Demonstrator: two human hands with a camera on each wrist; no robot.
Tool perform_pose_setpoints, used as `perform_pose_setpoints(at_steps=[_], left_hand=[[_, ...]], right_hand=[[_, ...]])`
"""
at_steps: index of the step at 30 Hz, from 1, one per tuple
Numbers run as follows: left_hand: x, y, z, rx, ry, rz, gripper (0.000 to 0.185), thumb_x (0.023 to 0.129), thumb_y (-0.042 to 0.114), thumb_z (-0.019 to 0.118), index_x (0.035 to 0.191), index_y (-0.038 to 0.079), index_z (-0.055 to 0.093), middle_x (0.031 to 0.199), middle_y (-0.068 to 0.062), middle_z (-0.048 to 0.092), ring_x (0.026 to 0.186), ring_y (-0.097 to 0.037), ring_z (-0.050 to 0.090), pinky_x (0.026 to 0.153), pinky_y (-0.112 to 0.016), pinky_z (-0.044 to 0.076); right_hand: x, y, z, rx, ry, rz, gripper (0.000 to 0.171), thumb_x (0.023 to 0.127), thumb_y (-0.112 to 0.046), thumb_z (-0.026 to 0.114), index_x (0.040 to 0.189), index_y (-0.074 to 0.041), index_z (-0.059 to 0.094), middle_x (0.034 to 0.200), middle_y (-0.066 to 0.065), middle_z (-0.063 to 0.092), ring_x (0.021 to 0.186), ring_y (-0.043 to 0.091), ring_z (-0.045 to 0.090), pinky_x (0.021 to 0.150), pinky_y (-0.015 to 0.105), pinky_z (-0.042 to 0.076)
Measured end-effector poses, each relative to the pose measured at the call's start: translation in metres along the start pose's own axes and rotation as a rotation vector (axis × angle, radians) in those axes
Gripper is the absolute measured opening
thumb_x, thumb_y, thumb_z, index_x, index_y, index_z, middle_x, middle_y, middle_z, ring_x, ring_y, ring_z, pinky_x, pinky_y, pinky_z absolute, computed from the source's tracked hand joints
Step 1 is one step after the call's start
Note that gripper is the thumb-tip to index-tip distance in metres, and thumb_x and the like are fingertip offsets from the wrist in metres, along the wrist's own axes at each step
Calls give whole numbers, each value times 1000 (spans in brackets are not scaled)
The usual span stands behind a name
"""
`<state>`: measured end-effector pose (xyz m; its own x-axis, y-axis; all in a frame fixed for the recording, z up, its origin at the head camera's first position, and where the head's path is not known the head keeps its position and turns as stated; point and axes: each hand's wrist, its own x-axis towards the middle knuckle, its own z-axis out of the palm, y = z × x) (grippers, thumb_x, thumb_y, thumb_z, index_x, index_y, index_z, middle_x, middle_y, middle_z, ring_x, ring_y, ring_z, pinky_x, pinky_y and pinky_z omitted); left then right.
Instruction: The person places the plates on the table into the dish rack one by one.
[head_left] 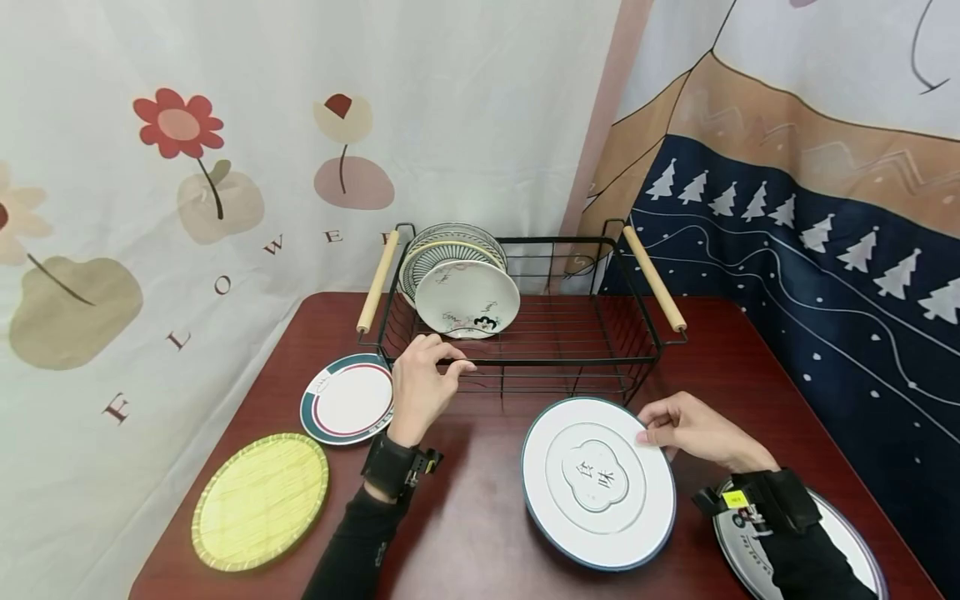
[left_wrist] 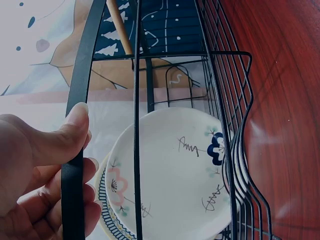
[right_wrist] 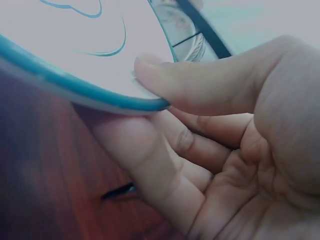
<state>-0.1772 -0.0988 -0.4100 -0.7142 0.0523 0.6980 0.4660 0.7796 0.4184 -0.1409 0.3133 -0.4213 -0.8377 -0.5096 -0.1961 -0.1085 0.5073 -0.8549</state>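
Right hand (head_left: 693,432) pinches white blue-rimmed plate (head_left: 597,482); left hand (head_left: 420,379) grips black rack (head_left: 570,342).

Both forearms are covered by long black sleeves reaching to the wrists. The left hand (head_left: 422,385) is bare; its wrist carries a wide black strap (head_left: 390,464) with a small black device and a short cable stub projecting from one side. The right hand (head_left: 693,429) is bare; its wrist carries a matching black strap (head_left: 776,498) with a black mount bearing a small yellow label (head_left: 734,498). Fingernails are short and unpainted.
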Motion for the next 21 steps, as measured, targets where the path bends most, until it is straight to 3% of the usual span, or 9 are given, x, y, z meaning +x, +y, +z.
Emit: perform_pose_setpoints(at_steps=[9,21], left_hand=[[0,1,-2,6,-11,5,15,75,26,90,80,16,80,72,2,60,67,-18,55,56,-36,46],[0,1,-1,-12,-24,-21,12,77,22,89,79,16,79,73,1,60,67,-18,54,56,-36,46]], right_hand=[[-2,-32,3,8,81,-21,20,96,-20,71,108,-4,74,87,11,76,72,23,71,63,41,61],[5,-71,-1,65,363,-93,27,97,-20,72,112,2,70,88,5,76,70,23,71,65,35,62]])
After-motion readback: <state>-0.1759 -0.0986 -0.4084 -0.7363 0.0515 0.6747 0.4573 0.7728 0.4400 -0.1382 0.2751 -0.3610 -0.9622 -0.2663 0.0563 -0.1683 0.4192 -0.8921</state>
